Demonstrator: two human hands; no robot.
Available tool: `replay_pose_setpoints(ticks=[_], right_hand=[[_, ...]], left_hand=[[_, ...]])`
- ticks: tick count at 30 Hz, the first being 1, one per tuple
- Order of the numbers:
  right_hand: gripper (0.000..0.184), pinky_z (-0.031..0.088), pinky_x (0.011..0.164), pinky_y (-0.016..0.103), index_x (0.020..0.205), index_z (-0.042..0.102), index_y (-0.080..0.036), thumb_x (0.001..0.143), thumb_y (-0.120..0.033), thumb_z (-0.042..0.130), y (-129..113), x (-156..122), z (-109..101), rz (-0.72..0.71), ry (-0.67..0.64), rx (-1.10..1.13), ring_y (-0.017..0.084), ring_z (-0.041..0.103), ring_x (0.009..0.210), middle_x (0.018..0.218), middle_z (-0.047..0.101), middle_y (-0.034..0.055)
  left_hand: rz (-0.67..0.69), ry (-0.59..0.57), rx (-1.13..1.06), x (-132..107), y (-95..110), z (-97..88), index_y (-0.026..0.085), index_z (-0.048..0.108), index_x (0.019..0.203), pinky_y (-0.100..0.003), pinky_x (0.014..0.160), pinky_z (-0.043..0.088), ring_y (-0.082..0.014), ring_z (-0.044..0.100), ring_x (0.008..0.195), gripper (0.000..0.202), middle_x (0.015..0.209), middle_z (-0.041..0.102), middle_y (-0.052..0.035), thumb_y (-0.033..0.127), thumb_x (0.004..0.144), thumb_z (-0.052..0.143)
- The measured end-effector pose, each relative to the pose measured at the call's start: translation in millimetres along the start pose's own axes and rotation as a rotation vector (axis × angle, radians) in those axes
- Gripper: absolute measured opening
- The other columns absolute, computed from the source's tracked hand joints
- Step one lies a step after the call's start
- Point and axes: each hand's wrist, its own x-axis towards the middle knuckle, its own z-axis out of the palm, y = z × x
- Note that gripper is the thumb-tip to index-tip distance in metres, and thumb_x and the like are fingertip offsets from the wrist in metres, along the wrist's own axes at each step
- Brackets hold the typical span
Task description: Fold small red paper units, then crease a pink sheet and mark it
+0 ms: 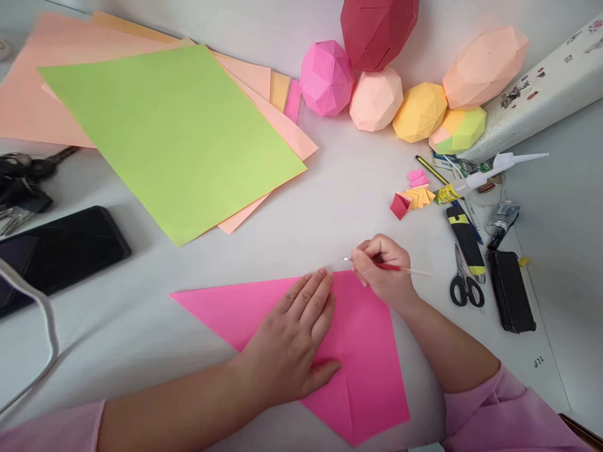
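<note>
A sheet of bright pink paper [372, 351], folded and creased, lies on the table in front of me. My left hand [294, 339] is spread flat on its middle, fingers pointing to the top edge. In my right hand [384, 270] is a slim red pen-like tool [393, 267], pinched between thumb and fingers. Its small pale tip points left, just above the paper's top edge; whether it is a pen or a knife I cannot make out. The right fingers sit over the paper's upper right part.
Green paper [174, 144] tops a stack of coloured sheets. Faceted paper balls [326, 78] line the back. To the right are folded paper pieces [414, 198], a glue tube [452, 190], scissors [465, 285] and a black case [511, 292]. Leftward lie a phone [70, 251], keys [28, 179] and a white cable [49, 320].
</note>
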Motion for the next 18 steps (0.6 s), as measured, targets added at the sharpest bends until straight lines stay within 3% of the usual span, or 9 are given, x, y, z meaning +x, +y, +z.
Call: replay_pose_setpoints(ticks=[4, 9, 15, 18], right_hand=[[0.030, 0.036, 0.041, 0.020, 0.065, 0.039, -0.020, 0.083, -0.028, 0.061, 8, 11, -6, -0.115, 0.229, 0.159, 0.004, 0.040, 0.037, 0.055, 0.054, -0.0065], [0.032, 0.031, 0.037, 0.017, 0.064, 0.038, -0.020, 0.082, -0.029, 0.063, 14, 22, -15, -0.182, 0.377, 0.189, 0.003, 0.039, 0.035, 0.052, 0.052, -0.0075], [0.034, 0.026, 0.033, 0.015, 0.064, 0.038, -0.020, 0.077, -0.034, 0.066, 21, 30, -24, -0.176, 0.365, 0.228, 0.003, 0.040, 0.034, 0.050, 0.054, -0.0075], [0.035, 0.027, 0.033, 0.015, 0.063, 0.038, -0.020, 0.075, -0.036, 0.067, 20, 31, -23, -0.144, 0.350, 0.212, 0.003, 0.041, 0.034, 0.050, 0.055, -0.0073]], left_hand=[[0.001, 0.014, -0.011, 0, -2, 0.7, 0.000, 0.055, 0.119, -0.050, 0.110, 0.026, -0.0380, 0.032, 0.133, 0.070, 0.138, 0.044, -0.0267, 0.059, 0.081, 0.046], [0.000, 0.041, 0.046, 4, -17, 1.2, -0.002, 0.055, 0.118, -0.052, 0.108, 0.030, -0.0400, 0.032, 0.132, 0.071, 0.136, 0.044, -0.0293, 0.059, 0.082, 0.043], [-0.025, 0.009, 0.155, 12, -40, -4.7, 0.001, 0.054, 0.120, -0.054, 0.106, 0.029, -0.0408, 0.029, 0.132, 0.072, 0.137, 0.042, -0.0267, 0.061, 0.083, 0.040], [0.048, -0.021, 0.220, 14, -35, -10.4, 0.004, 0.059, 0.113, -0.051, 0.098, 0.037, -0.0376, 0.045, 0.117, 0.059, 0.124, 0.052, -0.0239, 0.054, 0.086, 0.041]])
